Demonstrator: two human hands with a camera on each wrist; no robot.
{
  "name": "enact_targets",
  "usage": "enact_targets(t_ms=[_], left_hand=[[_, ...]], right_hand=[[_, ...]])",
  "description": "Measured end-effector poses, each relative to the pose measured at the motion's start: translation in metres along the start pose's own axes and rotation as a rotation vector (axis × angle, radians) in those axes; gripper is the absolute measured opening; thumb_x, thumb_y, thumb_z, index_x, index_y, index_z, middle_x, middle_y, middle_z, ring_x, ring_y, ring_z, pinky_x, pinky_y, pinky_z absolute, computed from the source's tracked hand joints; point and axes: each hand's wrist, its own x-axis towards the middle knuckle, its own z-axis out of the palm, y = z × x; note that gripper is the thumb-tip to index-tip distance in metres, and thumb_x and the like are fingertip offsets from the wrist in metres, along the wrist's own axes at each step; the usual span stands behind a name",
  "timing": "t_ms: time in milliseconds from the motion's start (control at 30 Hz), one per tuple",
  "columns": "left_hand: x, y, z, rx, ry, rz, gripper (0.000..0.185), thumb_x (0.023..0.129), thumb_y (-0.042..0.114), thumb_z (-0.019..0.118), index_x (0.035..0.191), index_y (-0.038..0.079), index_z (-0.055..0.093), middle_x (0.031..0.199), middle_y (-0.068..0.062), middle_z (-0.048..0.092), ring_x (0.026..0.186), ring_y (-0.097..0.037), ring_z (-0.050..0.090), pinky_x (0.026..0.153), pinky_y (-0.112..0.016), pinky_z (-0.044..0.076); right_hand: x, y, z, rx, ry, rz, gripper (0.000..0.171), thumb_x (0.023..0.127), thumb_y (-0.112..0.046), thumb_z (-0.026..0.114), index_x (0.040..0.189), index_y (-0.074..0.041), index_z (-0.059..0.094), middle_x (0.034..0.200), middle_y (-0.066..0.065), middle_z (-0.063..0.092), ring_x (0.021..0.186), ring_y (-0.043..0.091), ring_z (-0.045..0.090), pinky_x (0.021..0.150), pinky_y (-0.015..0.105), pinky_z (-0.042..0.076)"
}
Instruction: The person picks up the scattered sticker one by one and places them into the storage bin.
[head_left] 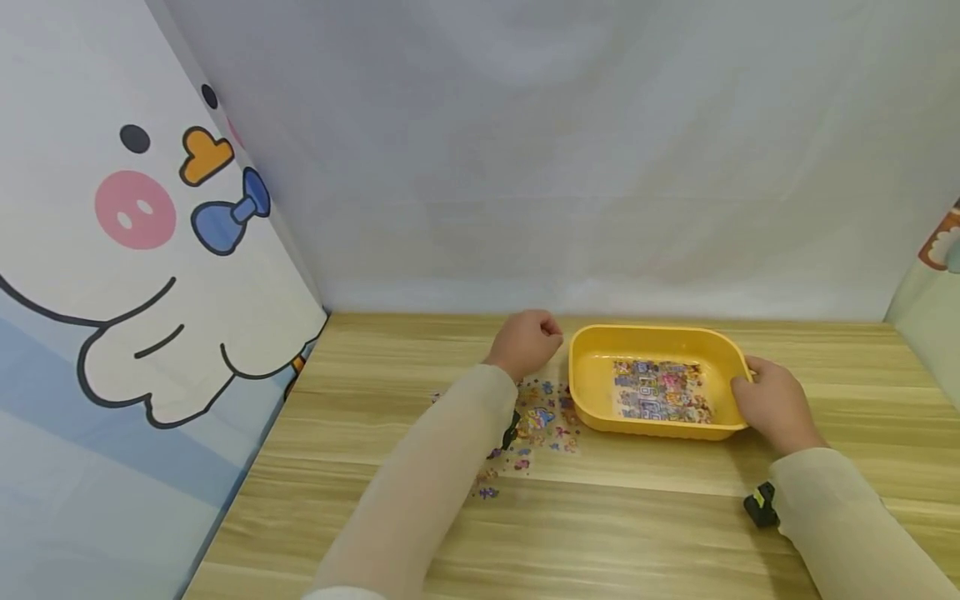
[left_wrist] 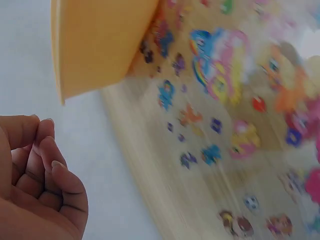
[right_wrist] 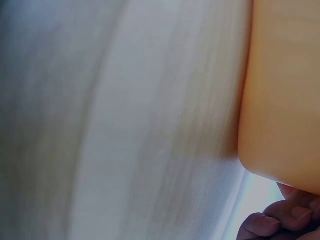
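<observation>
A yellow plastic basin stands on the wooden table, with a colourful printed sheet inside it. My right hand grips the basin's right end, thumb over the rim; curled fingers show under the basin wall in the right wrist view. Just left of the basin is my left hand, apart from it. In the left wrist view its fingers are curled, the thumb meets the fingertips, and nothing shows between them. A clear sheet of cartoon stickers lies beneath the left forearm, partly hidden by the sleeve.
A white cloth wall closes off the back of the table. On the left hangs a panel printed with a cartoon character. Black wrist devices show at both sleeves.
</observation>
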Motion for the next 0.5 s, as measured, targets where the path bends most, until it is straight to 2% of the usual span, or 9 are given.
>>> enact_targets(t_ms=[233,500], left_hand=[[-0.013,-0.025,-0.008,0.005,-0.088,0.016,0.012,0.104,0.019,0.062,0.101,0.013,0.072,0.093,0.004,0.066,0.081,-0.016,0.060,0.082,-0.036,0.053],[-0.034,-0.055,-0.027,0.027,-0.095,0.008,0.012,0.105,0.021,0.062,0.103,0.014,0.071,0.097,0.003,0.066,0.086,-0.016,0.062,0.080,-0.040,0.054]], right_hand=[[-0.001,0.001,-0.001,0.011,-0.006,0.018,0.059,0.104,-0.018,0.037,0.149,0.019,0.032,0.130,0.039,0.053,0.087,0.032,0.064,0.064,0.030,0.052],[0.000,-0.001,0.000,0.013,-0.002,0.009,0.058,0.104,-0.017,0.037,0.149,0.019,0.033,0.127,0.038,0.055,0.083,0.029,0.064,0.063,0.031,0.053]])
